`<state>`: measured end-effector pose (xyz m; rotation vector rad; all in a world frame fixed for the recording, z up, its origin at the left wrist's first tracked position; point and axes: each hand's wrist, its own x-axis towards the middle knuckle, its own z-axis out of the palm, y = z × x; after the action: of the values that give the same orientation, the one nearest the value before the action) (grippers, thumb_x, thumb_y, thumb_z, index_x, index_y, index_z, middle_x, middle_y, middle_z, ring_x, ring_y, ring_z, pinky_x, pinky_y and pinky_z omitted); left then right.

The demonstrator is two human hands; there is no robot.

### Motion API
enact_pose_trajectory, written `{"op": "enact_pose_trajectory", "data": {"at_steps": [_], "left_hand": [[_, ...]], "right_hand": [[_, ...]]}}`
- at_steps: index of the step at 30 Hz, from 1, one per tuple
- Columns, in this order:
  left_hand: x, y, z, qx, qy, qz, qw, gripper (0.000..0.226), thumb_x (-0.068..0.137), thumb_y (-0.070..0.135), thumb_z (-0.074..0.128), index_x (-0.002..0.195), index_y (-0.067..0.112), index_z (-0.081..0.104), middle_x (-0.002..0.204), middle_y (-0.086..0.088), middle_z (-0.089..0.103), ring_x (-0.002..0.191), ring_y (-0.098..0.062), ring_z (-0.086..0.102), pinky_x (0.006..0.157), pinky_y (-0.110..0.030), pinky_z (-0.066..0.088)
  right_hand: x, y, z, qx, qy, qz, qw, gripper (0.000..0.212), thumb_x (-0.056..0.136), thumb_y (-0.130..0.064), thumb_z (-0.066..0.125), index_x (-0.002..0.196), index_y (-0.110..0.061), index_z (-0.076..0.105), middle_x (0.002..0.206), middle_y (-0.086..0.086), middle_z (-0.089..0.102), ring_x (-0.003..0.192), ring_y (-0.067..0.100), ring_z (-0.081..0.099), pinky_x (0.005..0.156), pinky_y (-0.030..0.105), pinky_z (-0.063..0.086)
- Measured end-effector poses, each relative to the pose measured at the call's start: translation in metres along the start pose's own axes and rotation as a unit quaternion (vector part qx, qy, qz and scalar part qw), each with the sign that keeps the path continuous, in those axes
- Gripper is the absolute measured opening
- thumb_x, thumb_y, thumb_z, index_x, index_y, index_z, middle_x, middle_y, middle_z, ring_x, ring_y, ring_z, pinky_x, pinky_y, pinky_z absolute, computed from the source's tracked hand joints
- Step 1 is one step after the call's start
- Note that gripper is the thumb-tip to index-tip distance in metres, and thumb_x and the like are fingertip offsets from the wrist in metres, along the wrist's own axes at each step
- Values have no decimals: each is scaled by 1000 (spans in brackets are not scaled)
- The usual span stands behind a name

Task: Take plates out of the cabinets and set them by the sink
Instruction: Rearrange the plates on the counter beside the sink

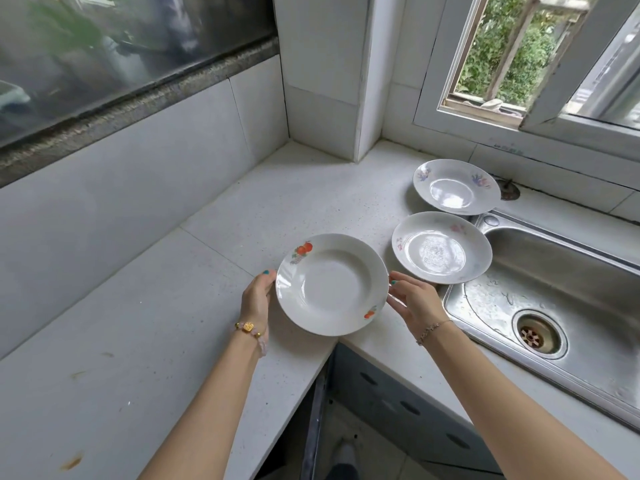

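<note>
A white plate with orange fruit prints [331, 285] is over the inner corner of the white counter [194, 306]. My left hand [257, 296] grips its left rim, thumb on top. My right hand [414, 299] touches its right rim with fingers fairly straight. Whether the plate rests on the counter or hangs just above it, I cannot tell. Two more white plates lie flat on the counter by the steel sink [554, 306]: one with faint pink flowers [443, 247] at the sink's left edge, one with blue and pink flowers [456, 186] behind it.
The sink drain [538, 336] sits low right, and a small round fitting [507, 190] lies behind the far plate. Tiled walls and a pillar [332, 81] close the corner. An open window [519, 57] is at the back right. Dark cabinet fronts [398, 403] run below the counter.
</note>
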<state>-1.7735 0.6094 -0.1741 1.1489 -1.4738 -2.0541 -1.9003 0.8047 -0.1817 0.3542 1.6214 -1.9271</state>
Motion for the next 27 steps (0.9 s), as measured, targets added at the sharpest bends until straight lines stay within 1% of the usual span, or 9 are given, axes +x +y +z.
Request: {"op": "enact_pose_trajectory", "data": {"at_steps": [4, 7, 10, 13, 17, 19, 22, 24, 27], "left_hand": [[-7, 12, 3, -28, 2, 19, 999, 29, 97, 12, 38, 73, 20, 51, 80, 8, 54, 77, -4, 52, 57, -7, 43], [-12, 24, 6, -50, -6, 30, 998, 25, 97, 17, 39, 82, 25, 56, 89, 13, 59, 85, 1, 54, 65, -14, 43], [-13, 38, 11, -55, -32, 42, 997, 23, 96, 21, 40, 81, 27, 56, 87, 17, 62, 93, -4, 54, 80, -24, 42], [-16, 55, 22, -58, -74, 57, 994, 25, 97, 21, 38, 80, 24, 56, 85, 16, 64, 88, -1, 55, 83, -27, 44], [-15, 70, 42, -51, -114, 63, 990, 21, 95, 12, 42, 86, 20, 59, 93, 5, 63, 92, -6, 59, 73, -28, 52], [-14, 70, 54, -28, -132, 57, 989, 19, 93, 5, 46, 103, 13, 60, 103, 0, 64, 98, -11, 60, 70, -28, 53], [-14, 61, 76, 8, -176, 31, 984, 49, 91, 3, 52, 138, 6, 39, 131, -5, 53, 106, -18, 59, 78, -30, 54], [-18, 53, 93, 33, -204, 20, 978, 56, 90, 0, 53, 142, 4, 33, 135, -7, 50, 103, -19, 60, 78, -28, 55], [-27, 42, 121, 35, -245, 1, 969, 49, 87, -5, 53, 135, 1, 43, 125, -13, 60, 97, -21, 65, 72, -26, 57]], "right_hand": [[0, -2, 6, -33, -15, -5, 999, 43, 85, 14, 48, 127, 5, 54, 120, 14, 61, 105, 20, 60, 87, 30, 51], [0, -7, 10, -14, -23, -8, 1000, 49, 83, 16, 49, 128, -3, 54, 125, 13, 60, 119, 24, 56, 98, 37, 48], [-6, -20, 10, 22, -52, -15, 998, 49, 85, 15, 48, 126, -12, 53, 118, 14, 64, 105, 30, 64, 84, 39, 56], [-11, -35, 4, 24, -59, -28, 998, 47, 87, 12, 49, 126, -14, 51, 106, 19, 67, 83, 30, 69, 67, 36, 60], [-19, -54, -16, 30, -21, -53, 998, 47, 84, 12, 51, 125, -11, 55, 84, 11, 71, 62, 21, 71, 51, 26, 56], [-26, -64, -32, 40, -8, -62, 997, 46, 84, 13, 51, 124, -10, 56, 84, 11, 70, 58, 20, 71, 48, 23, 54], [-39, -72, -59, 44, 21, -82, 995, 46, 83, 13, 52, 125, -6, 56, 79, 9, 71, 57, 20, 69, 56, 28, 59], [-48, -74, -78, 49, 43, -98, 993, 47, 82, 12, 54, 126, -4, 56, 75, 6, 73, 60, 22, 69, 63, 32, 60], [-66, -76, -107, 62, 73, -114, 989, 45, 83, 12, 53, 125, -5, 58, 75, 5, 73, 59, 19, 69, 61, 29, 60]]}}
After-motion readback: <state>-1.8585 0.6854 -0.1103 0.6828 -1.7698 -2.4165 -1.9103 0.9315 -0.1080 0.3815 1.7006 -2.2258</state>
